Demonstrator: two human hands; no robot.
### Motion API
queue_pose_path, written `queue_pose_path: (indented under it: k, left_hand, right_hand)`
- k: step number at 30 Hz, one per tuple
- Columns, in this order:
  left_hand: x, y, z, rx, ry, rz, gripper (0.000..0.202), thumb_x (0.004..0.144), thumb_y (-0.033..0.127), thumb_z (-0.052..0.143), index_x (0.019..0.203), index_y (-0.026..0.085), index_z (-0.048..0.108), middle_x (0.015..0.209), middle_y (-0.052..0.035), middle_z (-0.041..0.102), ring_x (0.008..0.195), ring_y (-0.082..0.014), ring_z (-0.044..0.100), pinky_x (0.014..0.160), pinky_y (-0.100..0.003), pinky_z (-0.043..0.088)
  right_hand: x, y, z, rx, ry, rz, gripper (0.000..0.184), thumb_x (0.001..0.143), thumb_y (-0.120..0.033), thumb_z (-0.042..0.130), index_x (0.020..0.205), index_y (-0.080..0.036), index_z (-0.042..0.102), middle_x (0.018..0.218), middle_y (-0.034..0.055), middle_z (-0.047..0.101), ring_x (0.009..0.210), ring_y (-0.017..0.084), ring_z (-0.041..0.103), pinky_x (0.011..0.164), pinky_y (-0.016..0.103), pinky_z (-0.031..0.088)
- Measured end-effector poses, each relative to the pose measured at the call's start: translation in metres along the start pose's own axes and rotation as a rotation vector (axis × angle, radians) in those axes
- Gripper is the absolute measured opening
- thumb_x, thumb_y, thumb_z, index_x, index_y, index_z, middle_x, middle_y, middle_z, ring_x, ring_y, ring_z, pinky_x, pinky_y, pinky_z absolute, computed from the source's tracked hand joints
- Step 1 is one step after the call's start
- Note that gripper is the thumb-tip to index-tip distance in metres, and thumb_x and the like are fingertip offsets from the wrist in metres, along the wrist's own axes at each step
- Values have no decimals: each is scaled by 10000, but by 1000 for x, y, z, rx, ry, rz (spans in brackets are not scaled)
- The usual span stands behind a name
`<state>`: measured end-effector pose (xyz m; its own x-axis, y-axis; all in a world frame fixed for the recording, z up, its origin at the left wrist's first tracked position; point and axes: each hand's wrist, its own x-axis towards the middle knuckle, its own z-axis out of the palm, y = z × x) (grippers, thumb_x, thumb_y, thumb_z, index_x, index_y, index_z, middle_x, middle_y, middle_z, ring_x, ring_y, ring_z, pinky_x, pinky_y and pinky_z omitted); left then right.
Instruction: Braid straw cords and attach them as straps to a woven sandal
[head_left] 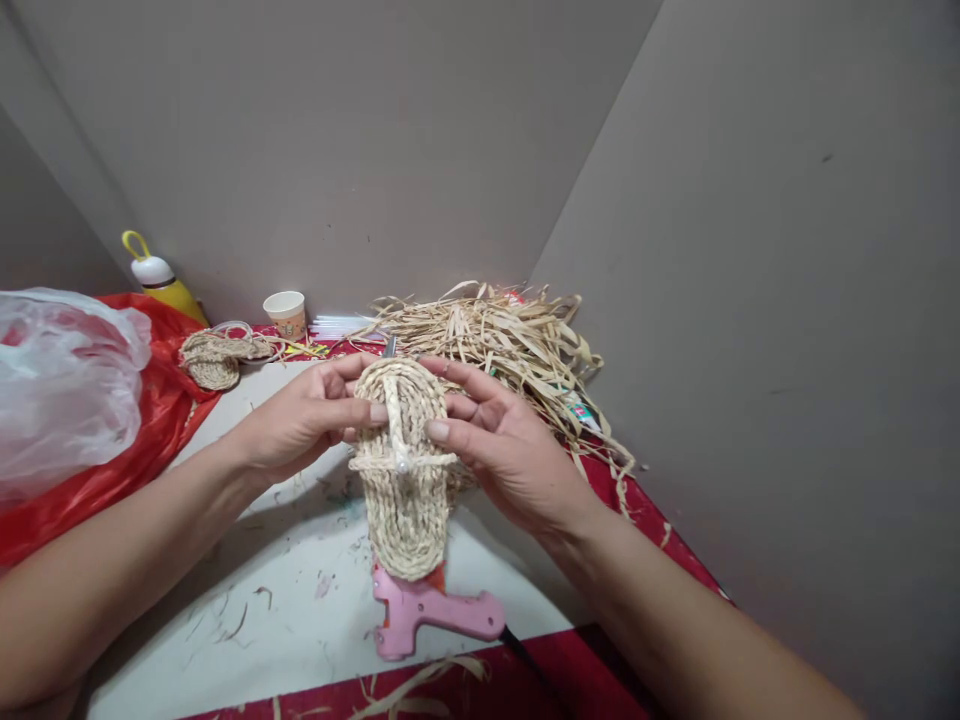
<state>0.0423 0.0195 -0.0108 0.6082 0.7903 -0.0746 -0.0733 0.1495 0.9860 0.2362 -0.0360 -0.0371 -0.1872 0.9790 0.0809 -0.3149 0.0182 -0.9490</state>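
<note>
A small woven straw sandal (409,520) is held up between both hands, its sole made of coiled braid. One braided strip runs down its upper middle and meets a crosswise braid at a shiny spot. My left hand (319,410) grips the left edge, thumb on the front face and fingers behind. On the right edge, my right hand (495,430) pinches the sole with its thumb in front. Below the sandal lies a pink glue gun (439,612) with a black cord; its front end is hidden behind the sole.
Dry straw strips (487,340) are heaped at the back right. A paper cup (286,315), another woven piece (214,357) and a yellow bottle (169,285) stand or lie at the back left. Plastic bags (67,390) cover the left side. Straw scraps litter the white board (300,590).
</note>
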Motion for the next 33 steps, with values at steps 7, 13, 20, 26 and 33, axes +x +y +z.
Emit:
queue_pose_path:
  k: [7, 13, 20, 26, 33]
  left_hand:
    - [-3, 0, 3, -88, -111, -11, 430, 671, 227, 769, 1083, 178, 659, 897, -57, 710, 687, -142, 628, 650, -240, 482]
    - [-4, 0, 4, -93, -93, -42, 432, 672, 219, 773, 1088, 180, 664, 902, -55, 713, 660, -127, 616, 623, -226, 464]
    - [-4, 1, 8, -126, -17, -62, 405, 632, 226, 788, 1010, 166, 657, 788, -22, 694, 623, -120, 611, 599, -222, 462]
    - [-9, 2, 13, -42, 90, -16, 362, 644, 199, 765, 968, 171, 605, 700, 25, 649, 544, -86, 564, 515, -189, 394]
    - [-12, -4, 15, -34, 80, -5, 394, 670, 175, 737, 1024, 170, 563, 687, 22, 657, 542, -93, 581, 538, -204, 414]
  right_hand:
    - [-3, 0, 3, -2, -49, -13, 508, 741, -208, 705, 1223, -310, 580, 1028, 29, 685, 895, 197, 646, 833, 363, 526]
    - [-2, 1, 3, 13, -51, -16, 533, 733, -203, 741, 1228, -301, 569, 966, 19, 661, 872, 189, 642, 847, 374, 523]
    - [-5, 2, 6, -216, 121, -271, 492, 739, -224, 753, 1172, -348, 554, 1062, 16, 598, 931, 183, 593, 804, 327, 517]
    - [-11, -7, 8, -707, 180, -526, 126, 787, -218, 731, 899, -273, 712, 862, 7, 569, 769, 165, 551, 703, 316, 465]
    - [-11, -12, 5, -843, 71, -434, 126, 796, -206, 714, 912, -239, 678, 795, -1, 566, 704, 156, 524, 654, 302, 424]
